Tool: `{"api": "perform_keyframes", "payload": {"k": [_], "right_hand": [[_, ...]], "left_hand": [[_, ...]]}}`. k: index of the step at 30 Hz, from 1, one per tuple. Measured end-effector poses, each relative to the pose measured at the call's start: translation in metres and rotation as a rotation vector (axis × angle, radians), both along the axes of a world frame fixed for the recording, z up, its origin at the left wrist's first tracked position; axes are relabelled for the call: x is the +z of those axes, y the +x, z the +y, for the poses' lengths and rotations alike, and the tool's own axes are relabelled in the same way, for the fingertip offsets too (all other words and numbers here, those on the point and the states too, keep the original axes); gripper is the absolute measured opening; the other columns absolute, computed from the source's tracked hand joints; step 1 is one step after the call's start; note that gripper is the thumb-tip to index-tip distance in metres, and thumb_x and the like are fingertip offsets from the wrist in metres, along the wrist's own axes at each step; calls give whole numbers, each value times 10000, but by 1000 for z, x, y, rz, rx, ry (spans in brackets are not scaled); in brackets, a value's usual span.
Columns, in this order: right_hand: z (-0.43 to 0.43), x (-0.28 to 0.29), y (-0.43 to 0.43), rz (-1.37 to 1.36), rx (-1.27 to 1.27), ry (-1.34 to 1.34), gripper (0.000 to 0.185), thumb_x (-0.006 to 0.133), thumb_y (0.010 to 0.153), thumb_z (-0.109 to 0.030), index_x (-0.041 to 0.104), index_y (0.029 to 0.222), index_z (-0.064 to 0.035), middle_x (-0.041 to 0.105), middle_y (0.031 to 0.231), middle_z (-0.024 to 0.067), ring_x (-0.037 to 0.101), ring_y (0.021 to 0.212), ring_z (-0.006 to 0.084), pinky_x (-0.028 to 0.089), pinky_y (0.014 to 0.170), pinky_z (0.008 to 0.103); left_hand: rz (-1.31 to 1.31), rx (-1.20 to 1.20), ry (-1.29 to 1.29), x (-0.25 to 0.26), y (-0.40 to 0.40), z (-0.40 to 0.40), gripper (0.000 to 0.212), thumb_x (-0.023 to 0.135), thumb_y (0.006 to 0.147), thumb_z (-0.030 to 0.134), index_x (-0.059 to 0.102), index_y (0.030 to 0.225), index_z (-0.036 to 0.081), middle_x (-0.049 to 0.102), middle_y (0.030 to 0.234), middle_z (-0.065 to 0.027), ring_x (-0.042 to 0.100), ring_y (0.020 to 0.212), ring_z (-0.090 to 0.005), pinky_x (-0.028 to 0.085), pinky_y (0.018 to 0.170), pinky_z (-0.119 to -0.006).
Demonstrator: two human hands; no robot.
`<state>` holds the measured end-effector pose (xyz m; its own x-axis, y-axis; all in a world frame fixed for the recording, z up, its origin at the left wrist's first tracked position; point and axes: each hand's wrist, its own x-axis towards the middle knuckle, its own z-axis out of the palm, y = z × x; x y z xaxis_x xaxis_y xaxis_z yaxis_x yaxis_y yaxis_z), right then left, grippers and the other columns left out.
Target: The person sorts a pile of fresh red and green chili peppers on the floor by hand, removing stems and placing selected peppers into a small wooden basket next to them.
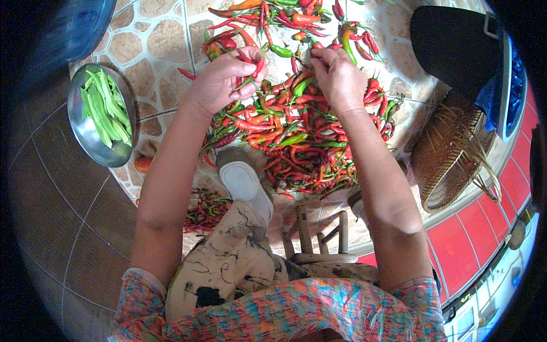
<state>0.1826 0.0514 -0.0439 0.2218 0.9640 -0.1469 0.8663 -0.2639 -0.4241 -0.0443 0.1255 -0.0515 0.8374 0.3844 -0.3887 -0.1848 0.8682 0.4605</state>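
Observation:
My left hand point(233, 77) is closed on a few red chili peppers point(259, 68), their green stems sticking out between the fingers. To its right, my right hand point(339, 77) has thumb and fingertips pinched together at the upper edge of the pile; whether something small is between them cannot be told. Below and between the hands lies a large pile of red, orange and green chili peppers point(299, 149) on the stone-patterned tile floor. More loose chili peppers point(265, 17) are spread beyond the hands, among them a green one point(281, 51) between the two hands.
An oval metal bowl point(128, 158) with flat green bean pods point(107, 107) stands at the left. A woven basket point(453, 158) lies tipped at the right, near a black object point(455, 47). A smaller chili heap point(207, 211) lies by my shoe point(245, 184). A small wooden stool point(324, 257) is below.

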Motion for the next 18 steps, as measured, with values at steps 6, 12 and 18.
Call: {"api": "perform_keyframes", "payload": {"k": [6,12,18], "right_hand": [[4,2,7,-147,84,-111,211,625,762,-279,623,908,-127,607,893,92,629,752,278,508,646,397],[14,3,9,-191,208,-164,203,612,762,-265,594,861,-89,606,865,115,624,741,296,506,657,398],[7,10,25,542,-220,-125,204,566,810,-217,599,911,-43,635,799,164,625,734,283,489,711,341]], "left_hand": [[-42,167,-26,5,-7,-7,247,467,884,260,524,893,20,547,797,-81,500,588,-113,358,422,-202],[110,200,-84,2,-16,-8,248,449,928,263,534,914,30,554,780,-67,567,645,-145,412,435,-201],[481,233,-16,19,-8,-13,284,468,924,233,552,1093,21,519,693,-9,501,545,-96,320,394,-190]]}}
